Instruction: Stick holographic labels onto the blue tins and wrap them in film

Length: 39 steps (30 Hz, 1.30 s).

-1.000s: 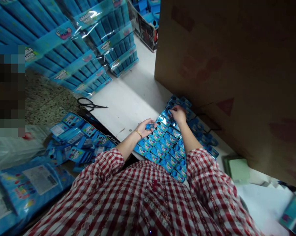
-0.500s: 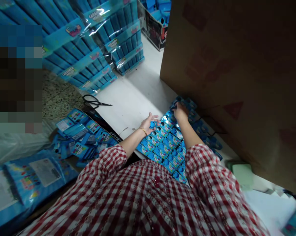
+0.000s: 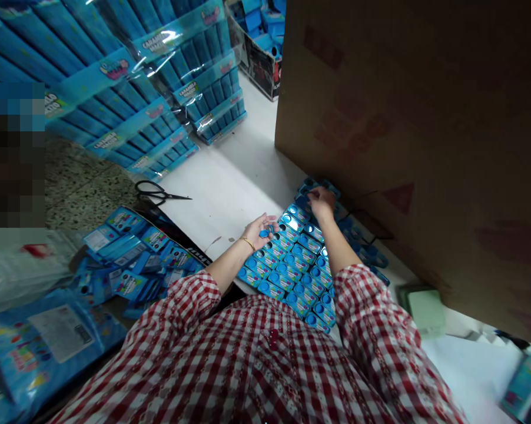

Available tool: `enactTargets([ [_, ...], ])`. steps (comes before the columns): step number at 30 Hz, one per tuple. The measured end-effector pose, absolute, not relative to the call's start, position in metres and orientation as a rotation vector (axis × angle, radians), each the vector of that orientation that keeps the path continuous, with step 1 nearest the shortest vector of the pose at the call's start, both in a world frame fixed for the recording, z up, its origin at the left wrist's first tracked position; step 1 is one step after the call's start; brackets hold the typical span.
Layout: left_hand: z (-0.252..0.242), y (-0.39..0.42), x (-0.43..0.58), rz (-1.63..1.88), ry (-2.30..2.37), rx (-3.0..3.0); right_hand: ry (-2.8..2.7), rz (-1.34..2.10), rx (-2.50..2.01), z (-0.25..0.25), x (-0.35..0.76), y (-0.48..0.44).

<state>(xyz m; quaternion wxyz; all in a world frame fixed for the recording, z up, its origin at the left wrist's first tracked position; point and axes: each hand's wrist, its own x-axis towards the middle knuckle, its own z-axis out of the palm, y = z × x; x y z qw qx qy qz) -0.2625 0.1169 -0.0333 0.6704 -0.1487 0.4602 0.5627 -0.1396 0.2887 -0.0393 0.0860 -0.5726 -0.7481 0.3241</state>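
Palm up, my left hand [image 3: 261, 229] holds small round blue pieces [image 3: 266, 232] in its curled fingers, just over the left edge of the laid-out boxes. Small flat blue boxes [image 3: 287, 270] lie in slanting rows on the white table, many showing a round blue spot and some a dark hole. My right hand [image 3: 322, 203] reaches down to the far boxes [image 3: 307, 187], its fingertips pinched together at their surface. Whatever is between those fingertips is too small and dark to make out.
Black scissors [image 3: 159, 193] lie at the table's left edge. An open carton of loose blue packets [image 3: 133, 282] stands left, near a blue bag [image 3: 62, 335]. Plastic-wrapped stacks [image 3: 128, 112] rise behind. A large cardboard box [image 3: 402, 135] walls the right, with a green block [image 3: 427, 309] nearby.
The whole view has shifted slightly, moving the scene left and a little down. My left hand still cups the round blue pieces, and my right hand stays at the far boxes.
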Motion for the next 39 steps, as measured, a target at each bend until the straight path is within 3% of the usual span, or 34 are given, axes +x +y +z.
enactTargets([
  [5,-0.031,0.115,-0.264,1.289,0.974,-0.402,-2.583,0.632,-1.981,-0.038,-0.158,0.333],
  [9,-0.029,0.119,-0.268,1.319,0.899,-0.388,-2.649,0.637,-2.151,-0.038,-0.168,0.341],
  [14,-0.029,0.128,-0.272,1.325,0.823,-0.361,-2.564,0.623,-1.987,-0.037,-0.158,0.317],
  [21,-0.04,0.133,-0.269,1.334,0.818,-0.408,-2.893,1.09,-0.724,-0.024,-0.148,0.22],
  [27,-0.04,0.133,-0.262,1.333,0.809,-0.381,-2.617,1.313,-0.892,-0.022,-0.141,0.223],
  [32,-0.035,0.139,-0.259,1.317,0.82,-0.366,-2.257,1.753,-0.951,-0.023,-0.133,0.242],
  [34,-0.035,0.14,-0.258,1.331,0.868,-0.369,-2.098,1.639,-1.224,-0.027,-0.125,0.261],
  [39,-0.037,0.134,-0.259,1.344,1.009,-0.328,-2.102,0.92,-1.825,-0.039,-0.108,0.334],
])
